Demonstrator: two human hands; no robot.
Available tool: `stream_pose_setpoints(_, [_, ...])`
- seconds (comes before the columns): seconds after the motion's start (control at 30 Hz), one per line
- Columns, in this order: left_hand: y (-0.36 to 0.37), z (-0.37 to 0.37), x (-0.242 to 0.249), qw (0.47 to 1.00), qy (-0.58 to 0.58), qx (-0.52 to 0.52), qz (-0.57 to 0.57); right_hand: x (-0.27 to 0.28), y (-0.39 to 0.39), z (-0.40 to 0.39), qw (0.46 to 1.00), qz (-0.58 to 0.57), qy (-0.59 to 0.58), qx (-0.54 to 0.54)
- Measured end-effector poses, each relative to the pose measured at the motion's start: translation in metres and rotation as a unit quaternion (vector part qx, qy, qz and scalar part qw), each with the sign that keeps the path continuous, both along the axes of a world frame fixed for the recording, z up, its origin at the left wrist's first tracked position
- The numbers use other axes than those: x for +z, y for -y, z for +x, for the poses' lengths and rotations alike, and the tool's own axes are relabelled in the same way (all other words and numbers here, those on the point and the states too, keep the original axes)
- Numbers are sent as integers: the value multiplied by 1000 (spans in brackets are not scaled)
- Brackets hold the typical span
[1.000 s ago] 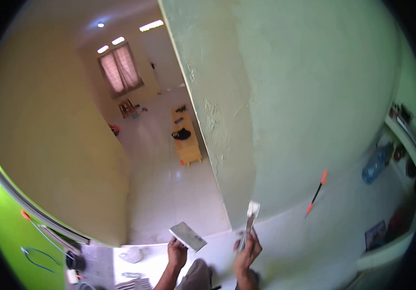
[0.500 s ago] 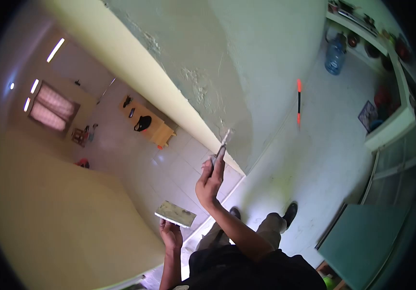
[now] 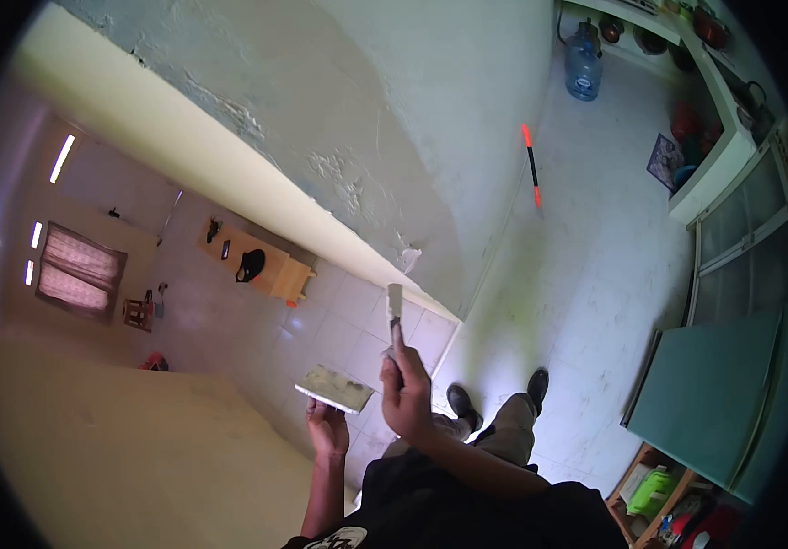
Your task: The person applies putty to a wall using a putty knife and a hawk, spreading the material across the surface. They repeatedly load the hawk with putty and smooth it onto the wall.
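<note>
My left hand [image 3: 328, 432] is closed on the underside of a flat rectangular plaster board [image 3: 337, 390], held roughly level. Pale smears cover its top face. My right hand [image 3: 407, 393] is wrapped round the handle of a putty knife [image 3: 396, 302], whose whitish blade points up and away from me, just right of the board and off the wall. Beyond the blade stands the grey wall end [image 3: 357, 174], with rough, chipped plaster along its edge. A small whitish patch [image 3: 409, 259] sits near the wall's corner.
Left of the wall lies a room with a wooden bench [image 3: 270, 272] carrying a black bag [image 3: 250, 265]. To the right are an orange-and-black stick [image 3: 532, 166], a blue water jug [image 3: 583, 64], a white shelf unit [image 3: 700, 188] and a green-topped surface [image 3: 705, 393].
My right hand has drawn the putty knife back from the wall corner toward the board. A whitish patch now shows where the blade was. The camera view has shifted; the left hand still holds the board.
</note>
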State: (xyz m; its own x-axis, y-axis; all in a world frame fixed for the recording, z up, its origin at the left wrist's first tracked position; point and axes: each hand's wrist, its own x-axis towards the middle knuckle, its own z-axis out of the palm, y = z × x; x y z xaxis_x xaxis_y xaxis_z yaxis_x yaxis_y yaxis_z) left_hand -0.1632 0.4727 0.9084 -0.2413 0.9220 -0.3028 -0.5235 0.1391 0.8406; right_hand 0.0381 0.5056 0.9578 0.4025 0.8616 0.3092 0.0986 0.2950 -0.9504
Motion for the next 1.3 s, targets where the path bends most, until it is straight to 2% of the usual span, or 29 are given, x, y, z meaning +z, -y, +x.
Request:
stream_pose_setpoints(0.07, [-4, 3, -3, 1000, 9, -22, 16, -6, 8, 16, 999, -9, -53, -7])
stream_pose_setpoints(0.1, [-3, 3, -1, 1000, 6, -26, 13, -9, -1, 19, 992, -1, -113, -46])
stream_pose_setpoints(0.13, [-5, 7, 3, 999, 7, -29, 16, -8, -12, 23, 976, -9, -211, -49])
stream_pose_setpoints(0.2, [-8, 10, 14, 999, 5, -37, 21, -18, -30, 23, 953, -46, -298, -27])
stream_pose_setpoints(0.3, [-7, 8, 21, 999, -2, -45, 31, -23, -46, 9, 899, 24, -437, -30])
stream_pose_setpoints(0.43, [-11, 3, 18, 998, -19, -53, 39, -19, -70, -21, 880, 48, -468, -57])
stream_pose_setpoints(0.53, [-11, -6, 23, 998, -40, -42, 36, -12, -92, -32, 874, 69, -471, -95])
stream_pose_setpoints(0.67, [-4, -18, 4, 997, -51, -30, 41, -29, -99, -29, 879, 79, -461, -98])
stream_pose_setpoints(0.87, [-4, -9, -7, 998, -41, -24, 39, -39, -88, -22, 907, 56, -403, -106])
stream_pose_setpoints(0.97, [-4, -16, -15, 998, -31, -33, 31, -24, -78, -16, 895, 67, -433, -85])
stream_pose_setpoints(1.07, [-6, -11, -11, 999, -28, -33, 30, -19, -73, -12, 905, 81, -410, -74])
stream_pose_setpoints(1.3, [-6, -9, -3, 997, -23, -50, 60, 17, -66, 1, 951, 68, -294, -60])
